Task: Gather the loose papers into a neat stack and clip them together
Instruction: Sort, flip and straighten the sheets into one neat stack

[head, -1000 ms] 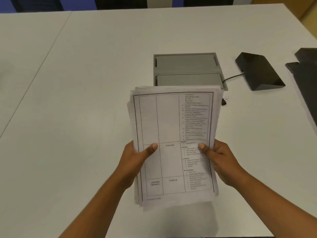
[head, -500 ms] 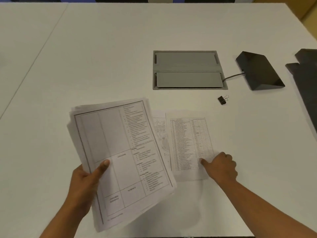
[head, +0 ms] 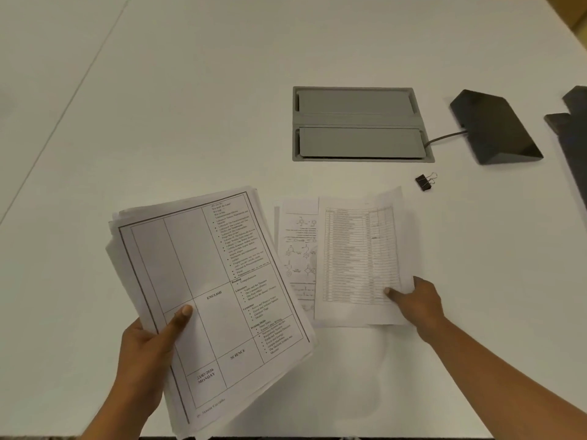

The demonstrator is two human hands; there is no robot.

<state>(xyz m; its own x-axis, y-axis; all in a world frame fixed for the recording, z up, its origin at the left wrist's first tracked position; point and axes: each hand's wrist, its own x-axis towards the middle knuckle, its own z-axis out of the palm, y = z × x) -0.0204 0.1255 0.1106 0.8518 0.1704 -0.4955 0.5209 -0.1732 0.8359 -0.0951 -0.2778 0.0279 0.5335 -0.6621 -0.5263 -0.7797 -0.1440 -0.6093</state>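
My left hand grips a thick stack of printed papers at its lower left edge, thumb on top, the stack tilted above the white table. To its right a sheet with a printed table lies over a sheet with chemistry drawings. My right hand pinches the lower right edge of the table sheet, whose right side lifts off the surface. A small black binder clip lies beyond the sheets, untouched.
A grey cable hatch is set into the white table behind the sheets. A black wedge-shaped device with a cable sits at the right, and a dark object lies at the right edge.
The stack went from both hands to my left hand alone and swung left. My right hand dropped to the loose table sheet and now pinches its edge, lifting it.
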